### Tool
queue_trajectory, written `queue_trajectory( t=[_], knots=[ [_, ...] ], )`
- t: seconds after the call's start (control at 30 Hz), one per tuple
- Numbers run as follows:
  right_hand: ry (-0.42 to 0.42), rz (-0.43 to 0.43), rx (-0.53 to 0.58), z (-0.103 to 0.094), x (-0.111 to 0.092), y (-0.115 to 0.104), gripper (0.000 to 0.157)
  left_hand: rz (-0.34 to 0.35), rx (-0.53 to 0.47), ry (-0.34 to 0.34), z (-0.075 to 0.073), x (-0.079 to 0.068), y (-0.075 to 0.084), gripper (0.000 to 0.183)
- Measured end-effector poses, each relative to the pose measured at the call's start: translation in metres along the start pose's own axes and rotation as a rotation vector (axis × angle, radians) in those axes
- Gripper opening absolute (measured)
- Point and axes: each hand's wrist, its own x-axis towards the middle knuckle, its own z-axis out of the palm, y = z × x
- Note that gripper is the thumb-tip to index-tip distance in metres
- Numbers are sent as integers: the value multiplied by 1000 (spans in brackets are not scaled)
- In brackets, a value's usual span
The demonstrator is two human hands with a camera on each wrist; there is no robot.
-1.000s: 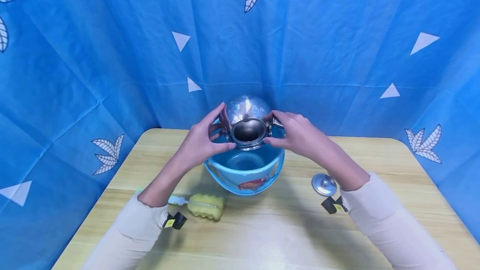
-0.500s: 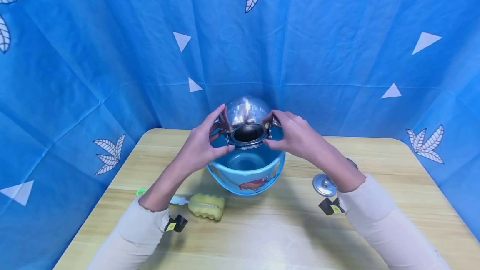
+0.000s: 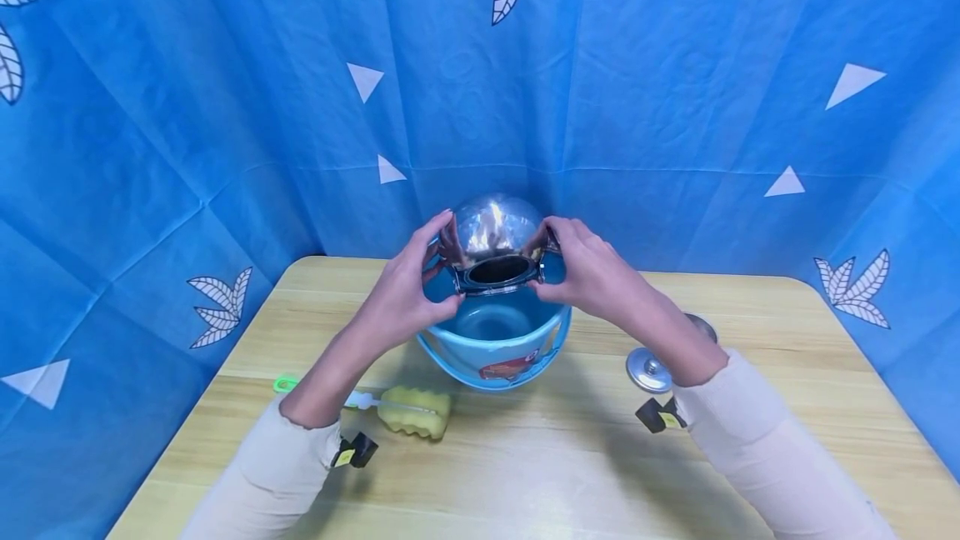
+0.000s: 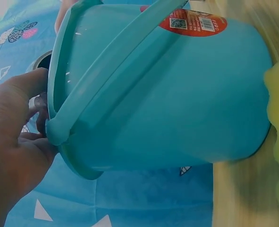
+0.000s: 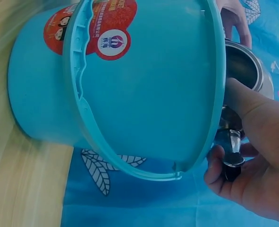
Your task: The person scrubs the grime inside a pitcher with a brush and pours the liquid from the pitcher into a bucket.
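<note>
A shiny round-bodied metal pot (image 3: 497,227) is tipped over a light blue bucket (image 3: 487,352), its dark mouth facing down and toward me. My left hand (image 3: 405,290) grips its left side, thumb at the rim and fingers along the body. On the opposite side my right hand (image 3: 596,269) holds it, thumb near the rim. The right wrist view shows those fingers around a short metal fitting (image 5: 233,146) on the pot's side. Most of the pot (image 5: 243,66) hides behind the bucket wall (image 5: 153,104) there. In the left wrist view the bucket (image 4: 177,104) covers nearly all of it.
A yellow sponge brush (image 3: 414,412) with a white and green handle (image 3: 285,384) lies left on the wooden table (image 3: 525,473). A metal lid (image 3: 649,369) with a knob lies by my right wrist, another round metal piece (image 3: 703,325) partly behind it. Blue curtain (image 3: 637,107) surrounds the table.
Both hands have tipped the pot further, so its mouth faces more downward and shows as a narrower oval. The grip is the same. More of the brush handle shows beside my left wrist.
</note>
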Motion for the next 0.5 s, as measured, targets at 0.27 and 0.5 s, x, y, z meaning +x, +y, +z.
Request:
queue_trajectory(
  t=[0.27, 0.5],
  knots=[
    [28, -52, -24, 3, -1, 1, 58, -3, 51, 3, 3, -2, 2, 109],
    [43, -61, -34, 5, -3, 0, 60, 19, 127, -14, 5, -4, 3, 112]
  ],
)
